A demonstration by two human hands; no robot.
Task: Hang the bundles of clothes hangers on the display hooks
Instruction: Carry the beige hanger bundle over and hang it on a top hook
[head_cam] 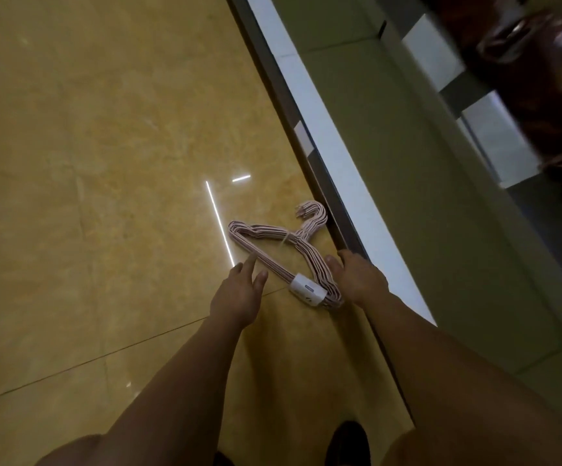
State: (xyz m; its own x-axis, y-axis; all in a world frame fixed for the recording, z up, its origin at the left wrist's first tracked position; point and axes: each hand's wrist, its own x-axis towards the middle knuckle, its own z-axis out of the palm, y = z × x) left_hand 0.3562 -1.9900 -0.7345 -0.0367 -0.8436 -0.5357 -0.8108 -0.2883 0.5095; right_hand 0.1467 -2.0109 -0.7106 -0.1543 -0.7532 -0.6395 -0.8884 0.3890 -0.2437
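Observation:
A bundle of pink clothes hangers (274,242) lies flat on the shiny yellow tiled floor, tied at the neck and wrapped with a white paper label (308,292) on its bottom bar. Its hooks point toward the shelf base. My left hand (239,292) reaches down beside the bundle's bottom bar, fingers spread, fingertips close to or touching it. My right hand (360,277) is at the bundle's right shoulder, fingers curled down against the hangers; whether it grips them is unclear. No display hooks are in view.
A white and grey shelf base edge (330,156) runs diagonally just right of the bundle. Beyond it is a greenish shelf surface (417,169) and a dark brown glossy object (548,85) at the top right. My dark shoe (348,442) shows at the bottom.

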